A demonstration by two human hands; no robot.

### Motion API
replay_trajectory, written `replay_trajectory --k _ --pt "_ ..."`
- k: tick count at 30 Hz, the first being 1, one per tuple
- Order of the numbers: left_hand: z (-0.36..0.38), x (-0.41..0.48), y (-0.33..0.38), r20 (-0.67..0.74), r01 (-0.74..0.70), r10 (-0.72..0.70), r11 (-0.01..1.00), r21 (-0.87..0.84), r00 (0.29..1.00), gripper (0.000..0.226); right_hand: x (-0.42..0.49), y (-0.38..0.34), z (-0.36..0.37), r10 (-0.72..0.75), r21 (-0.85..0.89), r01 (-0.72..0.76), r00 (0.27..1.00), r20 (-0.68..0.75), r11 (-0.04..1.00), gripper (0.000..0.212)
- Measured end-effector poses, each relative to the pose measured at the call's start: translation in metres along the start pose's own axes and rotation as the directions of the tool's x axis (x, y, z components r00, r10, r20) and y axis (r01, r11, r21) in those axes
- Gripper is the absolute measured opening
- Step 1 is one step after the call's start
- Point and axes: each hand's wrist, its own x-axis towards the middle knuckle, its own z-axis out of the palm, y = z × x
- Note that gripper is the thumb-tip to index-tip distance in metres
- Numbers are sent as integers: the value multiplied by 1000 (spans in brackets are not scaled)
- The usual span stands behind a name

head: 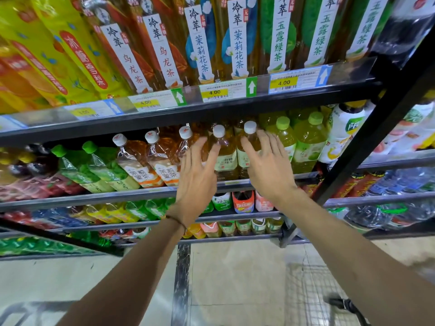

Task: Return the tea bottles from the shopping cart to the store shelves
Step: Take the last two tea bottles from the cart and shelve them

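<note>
Left hands [197, 177]: open, fingers straight and spread, index fingertip at the neck of the left tea bottle [224, 160].
Right hands [267, 165]: open, fingers spread across the right tea bottle [250, 127].
Tea bottles: white-capped, upright, side by side on the shelf [117, 196], left of the green-capped bottles [285, 137].
Shopping cart [306, 290]: wire mesh, lower right.

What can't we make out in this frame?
Head view:
- Shopping cart: blurred, cut off by the bottom edge and right forearm; contents unseen.
- Left hand, right hand: cover the white-capped bottles' labels; finger contact unclear.
- Left price tag: blurred, print unreadable.
</note>
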Motion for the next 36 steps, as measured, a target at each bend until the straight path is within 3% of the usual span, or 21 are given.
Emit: replay_trajectory --k 4,8,13,17,24,30,36 --pt "29 -77 -29 150 27 -29 1000 16 988 57 -40 -7 33 -81 62 86 993 -84 994 47" --pt "69 -121 -54 304 58 -59 998 11 951 56 -65 -35 86 -199 111 185 972 127 976 42" --pt "145 -142 -78 362 133 -130 991 18 923 56 -84 -74 179 -184 139 149 940 287 979 51" --pt "208 -156 -101 275 183 -188 982 44 943 60 -84 -80 254 -116 117 90 964 241 989 65" --pt "293 -152 -128 75 243 -238 967 -75 968 65 -67 -92 343 -46 236 63 996 -75 970 68" --pt "340 -138 -141 -168 105 -131 982 -159 977 68 -43 -97 393 -24 210 86 960 -279 974 62" --pt "365 -122 -145 -238 77 -123 978 -193 964 70 -26 -102 402 -17 142 65 950 -312 988 57"
